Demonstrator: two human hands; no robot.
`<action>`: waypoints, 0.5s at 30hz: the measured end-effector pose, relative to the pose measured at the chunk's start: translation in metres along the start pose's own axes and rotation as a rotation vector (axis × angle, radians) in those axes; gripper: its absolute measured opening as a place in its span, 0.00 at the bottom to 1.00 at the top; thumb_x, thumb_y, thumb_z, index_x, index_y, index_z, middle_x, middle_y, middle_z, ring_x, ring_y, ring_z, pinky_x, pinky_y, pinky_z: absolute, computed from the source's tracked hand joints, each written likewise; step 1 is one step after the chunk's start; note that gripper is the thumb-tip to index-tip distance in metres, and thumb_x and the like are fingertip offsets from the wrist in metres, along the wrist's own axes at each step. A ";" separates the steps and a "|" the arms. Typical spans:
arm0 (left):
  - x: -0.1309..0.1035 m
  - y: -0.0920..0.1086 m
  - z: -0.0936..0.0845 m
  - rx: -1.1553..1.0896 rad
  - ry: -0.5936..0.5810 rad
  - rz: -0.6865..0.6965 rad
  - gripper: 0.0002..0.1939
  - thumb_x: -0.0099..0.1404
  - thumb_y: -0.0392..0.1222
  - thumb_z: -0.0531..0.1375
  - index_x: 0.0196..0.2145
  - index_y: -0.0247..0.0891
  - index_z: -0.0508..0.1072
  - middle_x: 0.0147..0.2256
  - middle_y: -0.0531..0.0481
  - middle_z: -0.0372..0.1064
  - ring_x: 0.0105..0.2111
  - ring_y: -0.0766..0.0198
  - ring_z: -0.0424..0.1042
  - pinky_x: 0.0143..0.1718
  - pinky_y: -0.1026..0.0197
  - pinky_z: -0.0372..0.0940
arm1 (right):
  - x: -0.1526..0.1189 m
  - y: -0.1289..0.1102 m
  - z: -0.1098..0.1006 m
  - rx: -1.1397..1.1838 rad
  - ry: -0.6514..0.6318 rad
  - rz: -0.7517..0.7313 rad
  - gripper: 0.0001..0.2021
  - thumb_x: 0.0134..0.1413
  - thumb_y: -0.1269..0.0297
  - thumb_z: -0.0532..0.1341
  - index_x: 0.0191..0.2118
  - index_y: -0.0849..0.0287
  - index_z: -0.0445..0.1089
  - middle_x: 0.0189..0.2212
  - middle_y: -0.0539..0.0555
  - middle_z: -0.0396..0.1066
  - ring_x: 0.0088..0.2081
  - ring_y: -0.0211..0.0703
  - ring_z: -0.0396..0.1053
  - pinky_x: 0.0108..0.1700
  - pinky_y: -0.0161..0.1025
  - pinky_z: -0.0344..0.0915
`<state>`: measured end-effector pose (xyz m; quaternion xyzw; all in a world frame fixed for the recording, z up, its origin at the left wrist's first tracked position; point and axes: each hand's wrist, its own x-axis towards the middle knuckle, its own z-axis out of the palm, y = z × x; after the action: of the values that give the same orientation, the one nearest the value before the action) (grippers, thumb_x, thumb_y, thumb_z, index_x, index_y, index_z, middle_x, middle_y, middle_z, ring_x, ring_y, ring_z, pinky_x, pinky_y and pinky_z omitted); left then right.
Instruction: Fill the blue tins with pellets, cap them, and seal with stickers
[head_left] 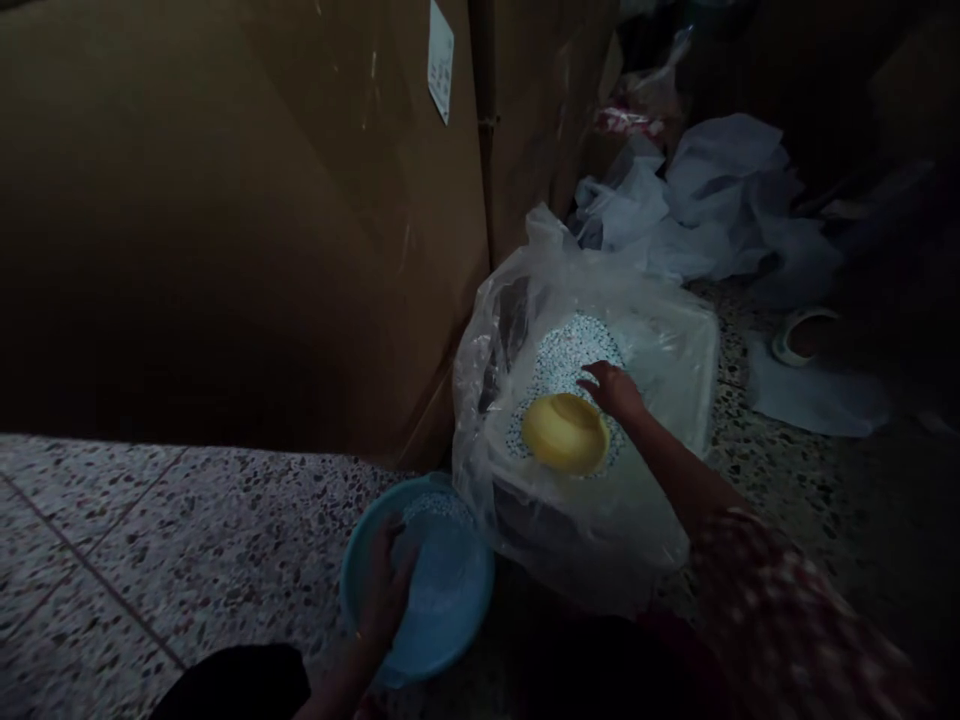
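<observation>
My left hand [386,590] reaches into the blue basin [480,600], its fingers apart with nothing held. A small layer of pale pellets [439,507] lies at the basin's far side. My right hand [611,388] is just beyond and right of a yellow bowl [562,440], fingers stretched out. Whether its fingertips touch the bowl or the pellets, I cannot tell. The bowl rests among a heap of small white and dark pellets [574,350]. Under them is a whitish tub [701,370], with a clear plastic sheet [480,370] draped over its left and front sides.
Large cardboard boxes [225,230] stand to the left and behind. Crumpled white plastic bags [720,200] pile up at the back right. A tape roll [787,345] lies on the right by a plastic sheet [817,400]. The floor [247,560] is speckled tile.
</observation>
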<state>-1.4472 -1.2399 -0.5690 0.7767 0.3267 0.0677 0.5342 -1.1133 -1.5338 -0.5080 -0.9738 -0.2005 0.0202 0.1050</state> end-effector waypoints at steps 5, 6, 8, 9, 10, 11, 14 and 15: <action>-0.007 0.038 0.017 0.008 -0.039 0.060 0.32 0.54 0.55 0.57 0.54 0.39 0.60 0.52 0.40 0.62 0.52 0.51 0.62 0.54 0.50 0.57 | 0.092 0.002 0.020 -0.018 0.084 0.296 0.17 0.57 0.65 0.50 0.50 0.58 0.67 0.48 0.62 0.65 0.41 0.47 0.68 0.41 0.40 0.63; -0.006 0.043 0.016 0.023 -0.027 0.095 0.30 0.54 0.54 0.58 0.52 0.40 0.61 0.53 0.40 0.61 0.53 0.51 0.61 0.55 0.50 0.56 | 0.103 0.001 0.027 -0.014 0.070 0.328 0.16 0.57 0.66 0.50 0.48 0.59 0.69 0.47 0.63 0.64 0.40 0.47 0.68 0.40 0.40 0.63; -0.004 0.051 0.015 0.057 0.013 0.155 0.26 0.55 0.54 0.57 0.48 0.40 0.64 0.53 0.41 0.61 0.55 0.51 0.59 0.56 0.50 0.55 | 0.116 0.000 0.039 0.017 0.088 0.367 0.15 0.57 0.67 0.50 0.43 0.62 0.72 0.46 0.64 0.65 0.39 0.47 0.68 0.40 0.40 0.63; -0.002 0.053 0.014 0.082 0.039 0.171 0.24 0.55 0.54 0.57 0.47 0.40 0.65 0.53 0.41 0.61 0.56 0.50 0.58 0.56 0.50 0.55 | 0.117 0.001 0.041 0.039 0.121 0.373 0.15 0.56 0.68 0.50 0.41 0.63 0.72 0.45 0.64 0.66 0.40 0.46 0.68 0.41 0.40 0.63; 0.001 0.054 0.013 0.111 0.056 0.181 0.23 0.56 0.54 0.56 0.46 0.40 0.66 0.52 0.42 0.61 0.56 0.50 0.57 0.55 0.50 0.56 | 0.115 0.004 0.041 0.059 0.161 0.375 0.14 0.56 0.67 0.51 0.40 0.63 0.73 0.45 0.63 0.66 0.40 0.46 0.68 0.42 0.40 0.63; 0.003 0.054 0.013 0.139 0.065 0.189 0.22 0.56 0.54 0.56 0.45 0.40 0.66 0.52 0.42 0.62 0.56 0.50 0.57 0.55 0.50 0.56 | 0.110 0.011 0.038 0.078 0.196 0.364 0.14 0.55 0.66 0.52 0.40 0.63 0.73 0.45 0.62 0.66 0.41 0.46 0.67 0.43 0.40 0.63; 0.010 0.050 0.011 0.193 0.051 0.218 0.22 0.57 0.54 0.54 0.46 0.40 0.66 0.49 0.41 0.64 0.55 0.50 0.58 0.53 0.48 0.58 | 0.068 0.050 0.008 0.143 0.272 0.280 0.15 0.55 0.61 0.53 0.40 0.61 0.73 0.41 0.59 0.70 0.40 0.45 0.68 0.44 0.41 0.63; 0.011 0.048 0.010 0.200 0.040 0.226 0.22 0.58 0.54 0.53 0.46 0.40 0.66 0.49 0.41 0.64 0.54 0.50 0.59 0.52 0.48 0.59 | 0.046 0.067 -0.007 0.169 0.311 0.240 0.16 0.56 0.59 0.52 0.41 0.60 0.73 0.40 0.58 0.71 0.40 0.45 0.68 0.44 0.43 0.63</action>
<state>-1.4127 -1.2518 -0.5337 0.8564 0.2528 0.1099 0.4365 -1.0450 -1.5772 -0.5148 -0.9698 -0.0621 -0.1010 0.2130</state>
